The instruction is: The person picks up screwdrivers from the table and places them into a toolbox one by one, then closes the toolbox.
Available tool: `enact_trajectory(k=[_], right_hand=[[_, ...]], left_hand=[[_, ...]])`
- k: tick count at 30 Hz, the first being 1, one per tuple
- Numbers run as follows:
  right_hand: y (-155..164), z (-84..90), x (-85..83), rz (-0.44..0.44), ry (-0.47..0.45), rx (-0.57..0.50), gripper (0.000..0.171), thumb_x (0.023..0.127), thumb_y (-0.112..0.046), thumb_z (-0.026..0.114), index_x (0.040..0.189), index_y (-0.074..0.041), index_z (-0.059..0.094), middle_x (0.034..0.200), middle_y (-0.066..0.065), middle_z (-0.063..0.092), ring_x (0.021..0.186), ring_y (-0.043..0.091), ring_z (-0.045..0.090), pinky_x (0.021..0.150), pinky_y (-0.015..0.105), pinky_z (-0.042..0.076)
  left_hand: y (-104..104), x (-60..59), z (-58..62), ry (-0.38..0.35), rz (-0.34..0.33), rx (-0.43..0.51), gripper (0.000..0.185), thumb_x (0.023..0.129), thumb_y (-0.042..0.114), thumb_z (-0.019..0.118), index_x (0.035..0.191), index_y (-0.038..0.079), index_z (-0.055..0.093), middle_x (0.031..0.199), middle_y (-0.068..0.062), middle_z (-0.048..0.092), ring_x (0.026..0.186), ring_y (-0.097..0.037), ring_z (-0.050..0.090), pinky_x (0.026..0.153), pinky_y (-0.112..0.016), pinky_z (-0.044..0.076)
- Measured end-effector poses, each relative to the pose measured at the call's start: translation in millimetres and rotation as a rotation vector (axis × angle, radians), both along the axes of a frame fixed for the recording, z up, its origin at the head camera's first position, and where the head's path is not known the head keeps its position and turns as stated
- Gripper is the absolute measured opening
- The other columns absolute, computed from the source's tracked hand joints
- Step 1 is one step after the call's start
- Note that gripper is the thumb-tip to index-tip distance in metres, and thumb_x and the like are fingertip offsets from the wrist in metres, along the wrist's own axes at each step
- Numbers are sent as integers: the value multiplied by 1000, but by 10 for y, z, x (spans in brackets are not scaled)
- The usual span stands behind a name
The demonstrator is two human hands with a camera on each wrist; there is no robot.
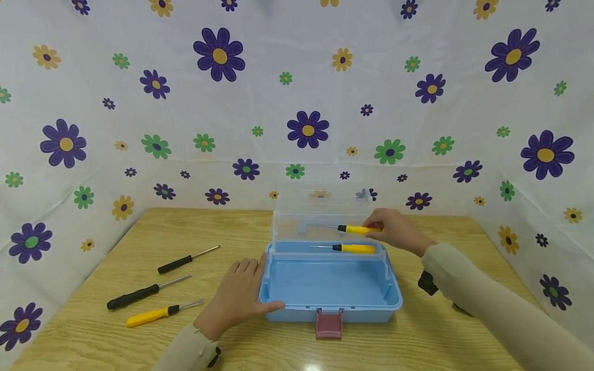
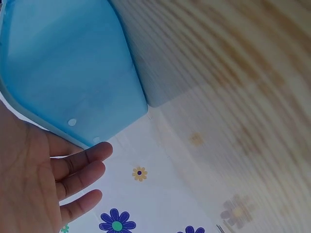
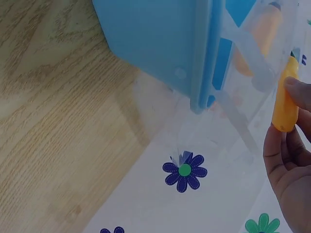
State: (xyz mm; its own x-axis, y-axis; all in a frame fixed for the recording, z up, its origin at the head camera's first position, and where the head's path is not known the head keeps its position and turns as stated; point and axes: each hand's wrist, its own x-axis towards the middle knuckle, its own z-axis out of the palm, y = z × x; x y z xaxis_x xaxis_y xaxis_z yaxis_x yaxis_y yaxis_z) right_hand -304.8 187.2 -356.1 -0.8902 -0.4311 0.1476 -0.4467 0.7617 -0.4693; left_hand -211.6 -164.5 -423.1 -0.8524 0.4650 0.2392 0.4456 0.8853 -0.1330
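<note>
Holding a small yellow-handled screwdriver (image 1: 355, 229) over the back of the open blue toolbox (image 1: 329, 281), right hand (image 1: 396, 232) pinching the handle's rear end between thumb and fingertips, thin metal shaft pointing away toward the box's left side. Seen from the right wrist, same yellow handle (image 3: 285, 99) caught at its butt by curled fingers (image 3: 286, 150), grip narrow and closed on the tool. Resting flat against the toolbox's left front corner, left hand (image 1: 238, 299) with fingers straight and relaxed, thumb along the front rim, gripping nothing; left wrist view shows those fingers (image 2: 77, 167) just beside the blue wall (image 2: 63, 63). Lying inside the toolbox near its back wall, a second yellow screwdriver (image 1: 350, 248), directly below the held one. Standing upright behind the tray, the clear lid (image 1: 320, 216). Hanging at the toolbox's front, a pink latch (image 1: 329, 323). Left of the toolbox on the wooden table (image 1: 116, 340), well apart from it, two black-handled screwdrivers (image 1: 139, 294) (image 1: 183, 260) and one more yellow screwdriver (image 1: 155, 314).

Judging by look: light, rigid, smooth plastic handle, likely a little slippery; best taken mid-handle rather than by the slim shaft, whose tip looks fine and easily knocked against the lid.
</note>
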Motion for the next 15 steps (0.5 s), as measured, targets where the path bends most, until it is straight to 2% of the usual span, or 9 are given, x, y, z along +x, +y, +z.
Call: enact_trajectory(k=[15], right_hand=[[-180,-60,2,19,-41,62,19,84,-7,68,103,-2,71,96,10,67,82,18,60,81,35,55]], left_hand=[[10,18,25,-19,-2,3,111,72,81,48,140,-6,38,113,-15,60,105,-29,55,93,-44,45]])
